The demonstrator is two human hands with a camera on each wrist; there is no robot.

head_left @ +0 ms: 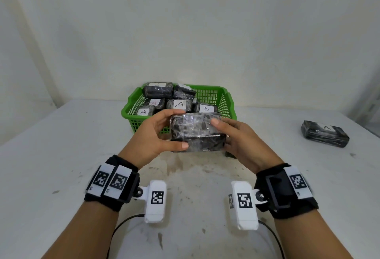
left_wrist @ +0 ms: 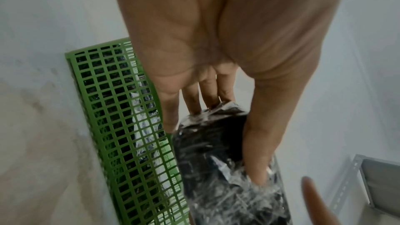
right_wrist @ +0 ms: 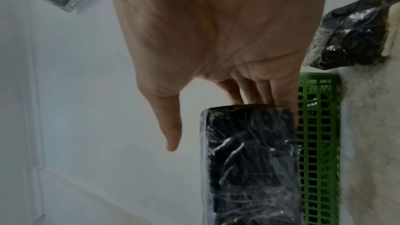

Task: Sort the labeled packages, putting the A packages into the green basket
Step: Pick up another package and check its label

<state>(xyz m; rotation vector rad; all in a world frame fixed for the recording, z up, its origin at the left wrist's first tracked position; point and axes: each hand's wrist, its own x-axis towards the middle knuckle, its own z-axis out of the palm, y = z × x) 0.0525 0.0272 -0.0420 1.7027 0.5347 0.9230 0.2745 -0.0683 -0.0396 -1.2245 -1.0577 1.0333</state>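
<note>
Just in front of the green basket (head_left: 223,102), above the table (head_left: 61,145), the left hand (head_left: 153,133) and right hand (head_left: 242,137) are gripping a package (head_left: 195,133) whose label is hiding, so turning it slowly should be showing the letter.

Right hand (right_wrist: 216,40) seen from the wrist: fingers (right_wrist: 279,91) extend behind the near end of a black, plastic-wrapped rectangular package (right_wrist: 251,160), thumb apart. Green plastic lattice basket (right_wrist: 318,143) just beyond; second wrapped black package (right_wrist: 350,35) on the white table (right_wrist: 372,126).
</note>
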